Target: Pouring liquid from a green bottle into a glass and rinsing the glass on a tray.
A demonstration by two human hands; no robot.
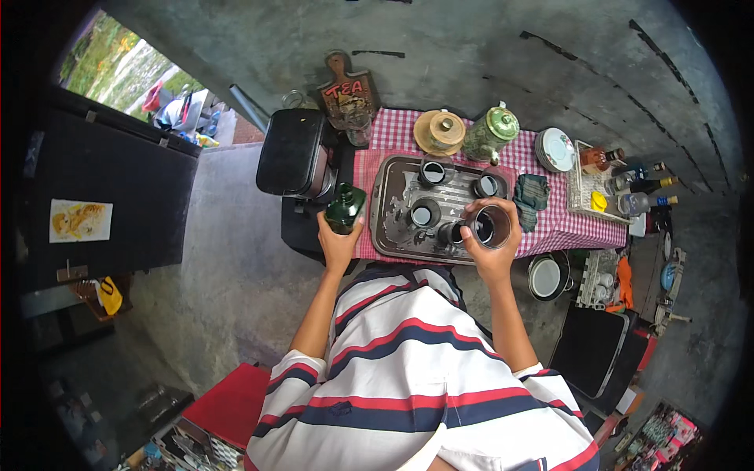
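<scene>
My left hand grips a dark green glass bottle with an open neck, just left of the tray. In my right hand is a drinking glass with dark liquid, held over the tray's front right corner. The metal tray has a wet bottom. On it stand a glass at the back, a glass at the back right and a glass near the middle, each with dark contents. Another glass is partly hidden by my right hand.
Behind the tray stand a lidded cup on a saucer and a green patterned pot. A folded dark cloth, stacked plates and a wicker basket of bottles lie right. A black appliance stands left, near a wooden board.
</scene>
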